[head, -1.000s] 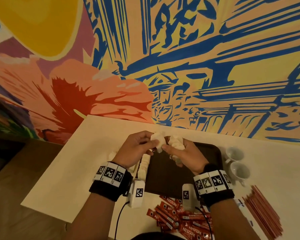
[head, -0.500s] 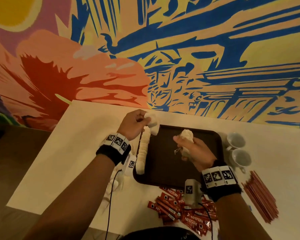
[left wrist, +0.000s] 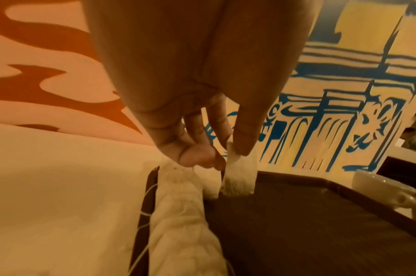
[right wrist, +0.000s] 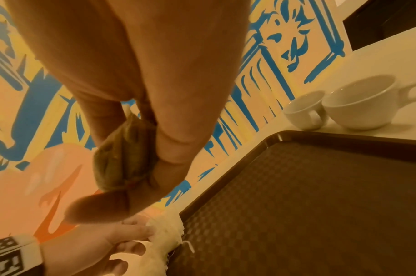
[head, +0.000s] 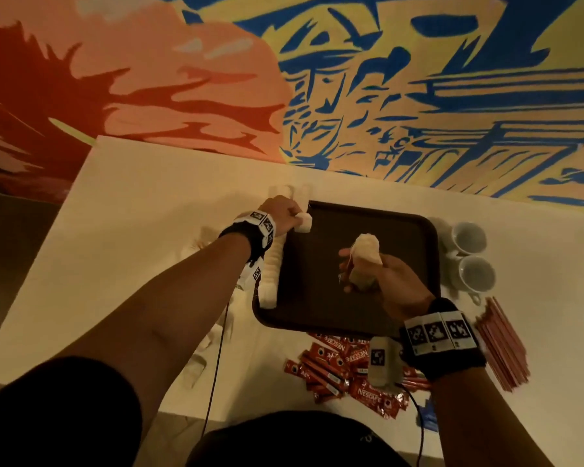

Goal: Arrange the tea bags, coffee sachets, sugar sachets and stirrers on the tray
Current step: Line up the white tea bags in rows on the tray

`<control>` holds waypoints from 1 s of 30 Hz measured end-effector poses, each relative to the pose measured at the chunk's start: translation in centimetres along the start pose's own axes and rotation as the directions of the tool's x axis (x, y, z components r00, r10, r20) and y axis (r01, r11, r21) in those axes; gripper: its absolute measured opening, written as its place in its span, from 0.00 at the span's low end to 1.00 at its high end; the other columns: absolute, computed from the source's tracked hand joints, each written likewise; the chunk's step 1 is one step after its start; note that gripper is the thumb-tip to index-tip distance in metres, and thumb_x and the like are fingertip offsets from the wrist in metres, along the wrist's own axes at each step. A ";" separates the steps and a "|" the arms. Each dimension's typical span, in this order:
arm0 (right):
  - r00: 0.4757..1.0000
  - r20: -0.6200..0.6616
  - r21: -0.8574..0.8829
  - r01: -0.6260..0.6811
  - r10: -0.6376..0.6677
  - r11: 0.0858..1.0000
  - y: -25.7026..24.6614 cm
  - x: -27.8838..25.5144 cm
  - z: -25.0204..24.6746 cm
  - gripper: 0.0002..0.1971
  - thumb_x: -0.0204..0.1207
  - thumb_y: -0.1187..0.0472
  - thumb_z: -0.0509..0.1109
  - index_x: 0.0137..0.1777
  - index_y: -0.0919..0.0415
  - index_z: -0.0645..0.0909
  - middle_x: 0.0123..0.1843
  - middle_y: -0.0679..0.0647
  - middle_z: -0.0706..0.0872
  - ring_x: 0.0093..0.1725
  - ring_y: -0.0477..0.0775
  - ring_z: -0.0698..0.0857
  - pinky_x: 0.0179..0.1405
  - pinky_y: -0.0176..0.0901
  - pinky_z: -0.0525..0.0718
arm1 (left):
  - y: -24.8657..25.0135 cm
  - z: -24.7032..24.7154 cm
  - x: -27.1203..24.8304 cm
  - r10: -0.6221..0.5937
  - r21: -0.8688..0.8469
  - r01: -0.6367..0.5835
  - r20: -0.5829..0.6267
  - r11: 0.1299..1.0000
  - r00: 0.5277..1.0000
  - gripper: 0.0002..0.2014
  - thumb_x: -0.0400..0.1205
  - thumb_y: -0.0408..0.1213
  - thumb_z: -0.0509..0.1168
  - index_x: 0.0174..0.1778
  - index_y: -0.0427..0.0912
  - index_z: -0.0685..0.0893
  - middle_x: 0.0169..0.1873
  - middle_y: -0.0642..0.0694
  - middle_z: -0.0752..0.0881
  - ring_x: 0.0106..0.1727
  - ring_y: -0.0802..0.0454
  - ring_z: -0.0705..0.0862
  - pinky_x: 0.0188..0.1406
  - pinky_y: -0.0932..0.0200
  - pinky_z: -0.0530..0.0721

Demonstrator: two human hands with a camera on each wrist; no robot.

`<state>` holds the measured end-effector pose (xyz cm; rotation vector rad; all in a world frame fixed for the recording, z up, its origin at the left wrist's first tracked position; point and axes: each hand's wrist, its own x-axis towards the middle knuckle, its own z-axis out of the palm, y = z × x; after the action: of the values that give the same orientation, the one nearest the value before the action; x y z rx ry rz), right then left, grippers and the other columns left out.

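Tea bag [left wrist: 239,179] hangs pinched in the left hand [head: 280,214] at the far end of the tea-bag row [head: 271,271] along the dark tray [head: 415,224]'s left edge. Right hand [head: 385,281] clutches a bunch of tea bags [head: 364,257] over the tray. Trailing strings could snag and drag the row askew.

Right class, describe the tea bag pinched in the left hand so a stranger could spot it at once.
Start at the dark brown tray on the pale table. A line of white tea bags runs along its left edge. At the far end of it, the left hand pinches one tea bag by its top; unlike the others lying in line, it hangs upright from the fingertips.
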<state>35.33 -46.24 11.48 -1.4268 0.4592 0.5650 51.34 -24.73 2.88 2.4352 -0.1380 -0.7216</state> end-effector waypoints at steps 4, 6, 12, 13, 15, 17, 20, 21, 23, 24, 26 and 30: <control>1.000 0.016 -0.012 -0.010 0.010 1.000 0.2 0.7 0.5 0.13 0.89 0.58 0.62 0.65 0.61 0.84 0.54 0.61 0.88 0.55 0.59 0.89 0.45 0.46 0.90 | -0.6 0.5 1.8 -0.010 0.103 0.011 -0.010 0.995 1.000 0.15 0.83 0.41 0.70 0.64 0.41 0.88 0.64 0.42 0.86 0.65 0.41 0.83 0.62 0.55 0.80; 1.000 0.020 -0.012 -0.022 0.022 1.000 0.3 0.9 0.7 0.11 0.89 0.59 0.63 0.64 0.61 0.84 0.52 0.58 0.89 0.54 0.56 0.90 0.46 0.47 0.91 | -0.9 0.5 2.7 -0.001 0.131 0.005 -0.034 0.991 0.999 0.15 0.83 0.41 0.69 0.64 0.43 0.87 0.65 0.43 0.86 0.66 0.41 0.83 0.62 0.55 0.79; 1.000 0.019 -0.035 -0.023 0.024 0.999 0.7 1.2 1.0 0.13 0.89 0.59 0.62 0.66 0.63 0.83 0.54 0.61 0.88 0.55 0.59 0.89 0.45 0.44 0.90 | -1.4 0.4 4.3 -0.017 0.176 0.032 -0.088 0.984 0.996 0.12 0.82 0.42 0.67 0.59 0.48 0.88 0.64 0.43 0.86 0.64 0.39 0.84 0.63 0.50 0.82; 0.999 0.021 -0.029 -0.025 0.025 0.999 0.8 1.3 1.0 0.13 0.89 0.59 0.62 0.66 0.63 0.83 0.54 0.61 0.88 0.55 0.59 0.89 0.45 0.44 0.90 | -1.5 0.5 4.4 -0.026 0.184 0.043 -0.096 0.982 0.995 0.12 0.81 0.43 0.67 0.59 0.49 0.87 0.63 0.43 0.86 0.64 0.38 0.84 0.63 0.49 0.82; 0.999 0.028 -0.007 -0.037 0.037 0.999 0.8 1.3 1.0 0.13 0.89 0.60 0.63 0.67 0.64 0.83 0.55 0.61 0.88 0.56 0.60 0.88 0.45 0.45 0.90 | -1.4 0.6 4.6 -0.047 0.212 0.070 -0.109 0.975 0.993 0.13 0.81 0.45 0.67 0.60 0.48 0.85 0.64 0.42 0.84 0.65 0.37 0.83 0.64 0.46 0.82; 0.998 0.040 0.020 -0.055 0.055 0.998 0.7 1.4 1.0 0.13 0.88 0.61 0.63 0.67 0.64 0.83 0.56 0.62 0.87 0.57 0.61 0.88 0.46 0.46 0.90 | -1.1 0.6 4.7 -0.060 0.246 0.088 -0.119 0.965 0.991 0.14 0.82 0.44 0.66 0.62 0.47 0.84 0.65 0.41 0.83 0.65 0.36 0.82 0.65 0.44 0.82; 0.994 0.064 0.084 -0.092 0.087 0.992 0.5 1.3 1.0 0.13 0.88 0.65 0.62 0.68 0.66 0.82 0.58 0.63 0.86 0.57 0.62 0.87 0.45 0.46 0.90 | -0.5 0.4 4.6 -0.056 0.274 0.087 -0.117 0.958 0.991 0.13 0.83 0.42 0.65 0.63 0.48 0.83 0.66 0.41 0.81 0.66 0.36 0.81 0.67 0.43 0.81; 0.993 0.074 0.102 -0.101 0.094 0.990 0.4 1.3 1.0 0.13 0.88 0.66 0.61 0.68 0.66 0.81 0.58 0.64 0.86 0.57 0.63 0.87 0.45 0.47 0.91 | -0.3 0.2 4.4 -0.049 0.277 0.080 -0.118 0.958 0.992 0.12 0.83 0.41 0.64 0.62 0.49 0.83 0.66 0.41 0.82 0.66 0.37 0.81 0.66 0.44 0.81; 0.990 0.098 0.122 -0.109 0.098 0.986 0.2 1.2 1.0 0.14 0.85 0.68 0.62 0.68 0.67 0.81 0.58 0.65 0.86 0.59 0.64 0.87 0.48 0.49 0.92 | 0.2 -0.2 4.1 -0.033 0.267 0.068 -0.131 0.961 0.991 0.11 0.83 0.36 0.63 0.59 0.51 0.84 0.65 0.42 0.82 0.65 0.38 0.82 0.65 0.46 0.81; 0.990 0.106 0.126 -0.109 0.096 0.986 0.0 1.1 1.0 0.15 0.83 0.69 0.64 0.67 0.68 0.82 0.58 0.65 0.86 0.59 0.64 0.87 0.49 0.50 0.92 | 0.4 -0.4 4.0 -0.029 0.255 0.065 -0.143 0.965 0.989 0.11 0.83 0.34 0.62 0.59 0.51 0.84 0.65 0.42 0.81 0.66 0.38 0.81 0.65 0.47 0.80; 0.991 0.106 0.121 -0.096 0.083 0.988 -0.2 1.0 1.0 0.14 0.83 0.69 0.64 0.67 0.68 0.82 0.58 0.65 0.87 0.57 0.62 0.88 0.49 0.49 0.92 | 0.7 -0.9 3.4 -0.026 0.217 0.062 -0.165 0.974 0.986 0.13 0.83 0.34 0.63 0.62 0.49 0.82 0.66 0.42 0.80 0.67 0.39 0.79 0.66 0.48 0.77; 0.995 0.091 0.118 -0.046 0.035 0.992 -0.4 0.3 0.8 0.14 0.89 0.65 0.60 0.70 0.65 0.81 0.62 0.66 0.88 0.60 0.62 0.90 0.55 0.53 0.91 | 1.9 -2.1 1.0 -0.024 0.083 0.046 -0.255 0.995 0.967 0.12 0.82 0.39 0.68 0.61 0.50 0.82 0.62 0.45 0.84 0.65 0.43 0.81 0.62 0.52 0.78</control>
<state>35.78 -45.46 11.72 -1.2754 0.4454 0.6209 53.40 -25.45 4.92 2.5960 -0.0259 -0.4191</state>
